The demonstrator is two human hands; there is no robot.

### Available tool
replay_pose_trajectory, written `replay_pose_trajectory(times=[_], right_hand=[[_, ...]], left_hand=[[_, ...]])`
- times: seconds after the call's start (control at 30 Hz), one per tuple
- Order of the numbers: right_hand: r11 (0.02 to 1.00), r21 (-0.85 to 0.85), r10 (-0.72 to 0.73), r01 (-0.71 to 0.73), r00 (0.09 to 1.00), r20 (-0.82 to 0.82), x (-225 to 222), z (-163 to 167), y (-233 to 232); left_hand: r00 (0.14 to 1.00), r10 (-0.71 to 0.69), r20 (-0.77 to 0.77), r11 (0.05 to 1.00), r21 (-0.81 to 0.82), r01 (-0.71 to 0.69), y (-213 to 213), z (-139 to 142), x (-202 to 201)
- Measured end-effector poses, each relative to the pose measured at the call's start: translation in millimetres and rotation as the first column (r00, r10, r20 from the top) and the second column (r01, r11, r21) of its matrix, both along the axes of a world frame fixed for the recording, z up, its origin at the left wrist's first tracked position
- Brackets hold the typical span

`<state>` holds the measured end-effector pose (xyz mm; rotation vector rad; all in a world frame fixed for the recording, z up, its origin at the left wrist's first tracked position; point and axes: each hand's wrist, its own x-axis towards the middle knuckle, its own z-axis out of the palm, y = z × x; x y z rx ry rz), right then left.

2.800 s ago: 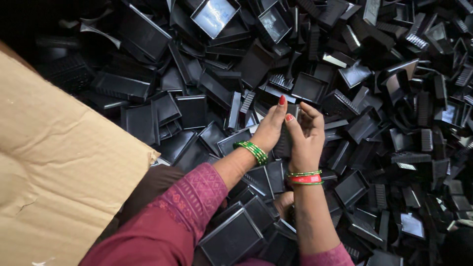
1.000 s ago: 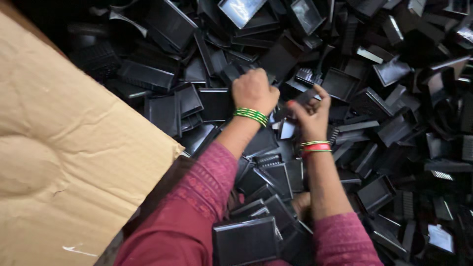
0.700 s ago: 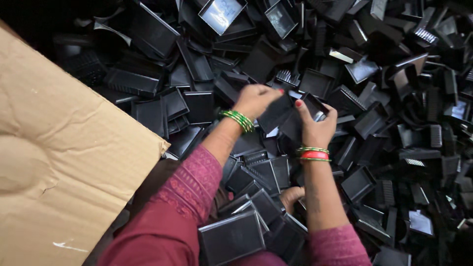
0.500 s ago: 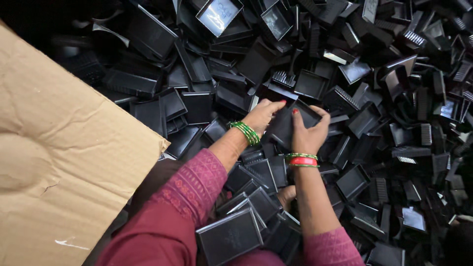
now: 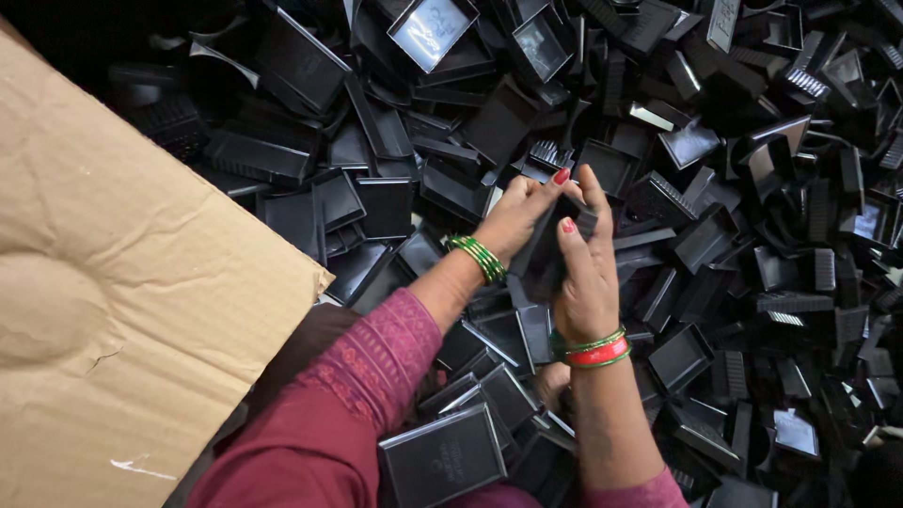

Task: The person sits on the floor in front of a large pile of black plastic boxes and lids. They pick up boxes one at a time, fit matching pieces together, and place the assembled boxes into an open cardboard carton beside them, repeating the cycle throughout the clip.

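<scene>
My left hand (image 5: 515,214) and my right hand (image 5: 585,268) meet over a heap of black plastic parts. Both grip one black plastic casing (image 5: 546,254) held upright between them, the left from the left side, the right from the right with fingers over its top edge. Green bangles (image 5: 478,258) ring my left wrist; green and red bangles (image 5: 593,349) ring the right. Red sleeves cover both forearms. Most of the held casing is hidden by my fingers.
Black tray-like casings and lids (image 5: 715,235) are piled in all directions around my hands. A flat rectangular black lid (image 5: 442,458) lies near my lap. A large sheet of brown cardboard (image 5: 122,292) covers the left side.
My hands reached forward into the pile, took up a black casing, and drew it back; now both hold it closer to me, raised above the heap.
</scene>
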<state>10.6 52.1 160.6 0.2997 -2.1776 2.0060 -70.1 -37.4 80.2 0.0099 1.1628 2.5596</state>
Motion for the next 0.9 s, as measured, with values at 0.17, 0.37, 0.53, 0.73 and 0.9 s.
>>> replay_pose_trajectory(times=[0.17,0.37,0.53,0.73,0.9], right_hand=[[0.979,-0.085,-0.175,0.184,0.979,0.104,-16,-17,22],[0.964,0.073,-0.26,0.255,0.964,0.063,-27,-37,35],[0.951,0.135,-0.28,0.279,0.96,-0.013,-24,-43,22],[0.804,0.416,-0.305,0.424,0.896,-0.324,-19,-38,15],[0.85,0.353,-0.283,0.39,0.905,-0.318,-17,-42,10]], left_hand=[[0.994,0.104,-0.035,0.992,0.079,-0.101,12,-3,0],[0.967,0.141,-0.214,0.99,0.006,-0.143,25,0,6],[0.967,0.177,-0.183,0.984,0.03,-0.174,28,2,11],[0.952,0.257,-0.167,0.966,0.082,-0.247,29,4,14],[0.958,0.235,-0.162,0.971,0.077,-0.225,30,3,22]])
